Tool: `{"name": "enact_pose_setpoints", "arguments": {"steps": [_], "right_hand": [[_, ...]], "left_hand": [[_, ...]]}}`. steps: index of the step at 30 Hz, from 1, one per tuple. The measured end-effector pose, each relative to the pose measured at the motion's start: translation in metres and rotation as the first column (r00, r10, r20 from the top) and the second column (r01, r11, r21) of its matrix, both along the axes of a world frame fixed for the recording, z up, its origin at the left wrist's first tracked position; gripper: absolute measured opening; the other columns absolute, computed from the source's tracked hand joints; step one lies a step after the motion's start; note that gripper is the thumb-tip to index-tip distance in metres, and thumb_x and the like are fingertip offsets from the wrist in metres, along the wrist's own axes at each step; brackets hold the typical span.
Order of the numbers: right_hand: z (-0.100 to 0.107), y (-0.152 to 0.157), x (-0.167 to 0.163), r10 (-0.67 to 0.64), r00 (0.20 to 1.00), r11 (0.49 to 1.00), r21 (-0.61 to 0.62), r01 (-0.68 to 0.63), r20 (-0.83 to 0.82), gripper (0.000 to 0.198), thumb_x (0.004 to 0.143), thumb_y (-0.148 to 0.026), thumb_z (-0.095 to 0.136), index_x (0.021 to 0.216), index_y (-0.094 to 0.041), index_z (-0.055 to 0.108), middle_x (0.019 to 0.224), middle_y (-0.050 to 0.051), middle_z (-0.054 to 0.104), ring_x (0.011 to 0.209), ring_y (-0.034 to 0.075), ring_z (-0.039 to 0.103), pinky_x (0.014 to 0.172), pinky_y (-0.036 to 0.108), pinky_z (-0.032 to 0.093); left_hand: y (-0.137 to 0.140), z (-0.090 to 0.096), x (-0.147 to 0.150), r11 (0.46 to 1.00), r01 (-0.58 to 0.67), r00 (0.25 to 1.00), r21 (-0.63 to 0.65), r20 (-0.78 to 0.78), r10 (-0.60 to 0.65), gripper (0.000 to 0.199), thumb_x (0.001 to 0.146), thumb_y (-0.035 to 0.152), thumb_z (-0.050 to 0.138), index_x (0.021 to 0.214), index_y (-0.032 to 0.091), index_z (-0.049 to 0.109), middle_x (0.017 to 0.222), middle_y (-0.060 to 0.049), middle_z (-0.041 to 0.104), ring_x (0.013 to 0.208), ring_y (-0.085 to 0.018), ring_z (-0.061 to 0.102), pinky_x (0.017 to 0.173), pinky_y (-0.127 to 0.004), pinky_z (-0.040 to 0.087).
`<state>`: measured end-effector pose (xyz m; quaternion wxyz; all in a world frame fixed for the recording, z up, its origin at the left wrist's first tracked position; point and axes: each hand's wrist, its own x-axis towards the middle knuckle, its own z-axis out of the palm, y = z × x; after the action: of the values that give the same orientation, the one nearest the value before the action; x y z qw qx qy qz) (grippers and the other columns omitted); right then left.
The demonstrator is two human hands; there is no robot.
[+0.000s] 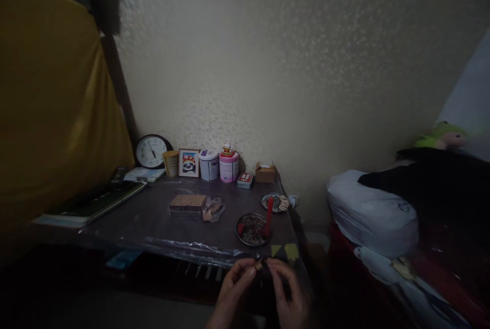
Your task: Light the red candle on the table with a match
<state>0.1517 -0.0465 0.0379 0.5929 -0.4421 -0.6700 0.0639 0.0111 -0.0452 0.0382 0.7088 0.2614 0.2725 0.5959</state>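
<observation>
At lower centre, I am pinching a small stick [260, 264] crosswise between left hand [233, 288] and right hand [289, 296], below the dish [252, 229].

Only the person's two hands are showing, low in the head view at about six o'clock, in dim light. The left hand [232, 288] is appearing bare from fingertips to wrist, with no glove, ring or band showing on it. The right hand [289, 293] is likewise showing bare, its fingers uncovered and its wrist running out of the bottom edge. No sleeve or cuff is reaching into the picture on either side. Finer marks on the hands are being lost in the darkness.
</observation>
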Motion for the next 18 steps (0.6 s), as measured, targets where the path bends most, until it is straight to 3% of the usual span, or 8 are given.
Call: {"name": "enact_pose_setpoints", "arguments": {"steps": [8, 13, 15, 18], "right_hand": [[0.011, -0.001, 0.0, -0.021, 1.0, 0.996, 0.091, 0.022, -0.012, 0.011, 0.086, -0.022, 0.056, 0.088, -0.025, 0.067, 0.087, 0.004, 0.075, 0.079, 0.016, 0.072, 0.072, 0.023, 0.057], [0.014, -0.004, 0.001, -0.029, 0.997, 0.979, 0.199, 0.041, -0.067, 0.015, 0.085, -0.017, 0.055, 0.094, -0.025, 0.064, 0.092, 0.004, 0.074, 0.086, 0.017, 0.07, 0.078, 0.028, 0.055], [0.005, 0.004, 0.005, 0.002, 0.998, 0.989, 0.145, -0.012, 0.066, 0.014, 0.087, -0.022, 0.053, 0.094, -0.026, 0.066, 0.09, 0.004, 0.075, 0.085, 0.018, 0.07, 0.077, 0.029, 0.055], [-0.011, 0.019, 0.014, -0.086, 0.989, 0.996, 0.04, 0.082, 0.117, 0.028, 0.089, -0.039, 0.048, 0.078, -0.024, 0.069, 0.072, 0.004, 0.074, 0.066, 0.018, 0.07, 0.062, 0.026, 0.056]], "left_hand": [[-0.002, 0.008, 0.004, 1.0, -0.02, 1.0, -0.017, 0.018, 0.02, 0.025, 0.062, 0.031, 0.08, 0.08, 0.018, 0.068, 0.08, -0.004, 0.075, 0.074, -0.017, 0.066, 0.072, -0.027, 0.046], [-0.002, 0.011, 0.005, 1.0, -0.021, 0.999, -0.004, 0.025, 0.021, 0.024, 0.063, 0.03, 0.079, 0.081, 0.018, 0.067, 0.081, -0.004, 0.075, 0.077, -0.017, 0.067, 0.075, -0.027, 0.046], [-0.003, 0.012, 0.006, 0.999, -0.034, 0.999, 0.014, 0.011, 0.034, 0.024, 0.063, 0.03, 0.079, 0.081, 0.018, 0.067, 0.081, -0.004, 0.075, 0.077, -0.017, 0.067, 0.075, -0.027, 0.046], [-0.004, 0.014, 0.006, 0.998, -0.046, 0.999, 0.032, -0.009, 0.046, 0.027, 0.062, 0.03, 0.08, 0.082, 0.018, 0.067, 0.078, -0.005, 0.075, 0.074, -0.017, 0.067, 0.073, -0.027, 0.046]]}}
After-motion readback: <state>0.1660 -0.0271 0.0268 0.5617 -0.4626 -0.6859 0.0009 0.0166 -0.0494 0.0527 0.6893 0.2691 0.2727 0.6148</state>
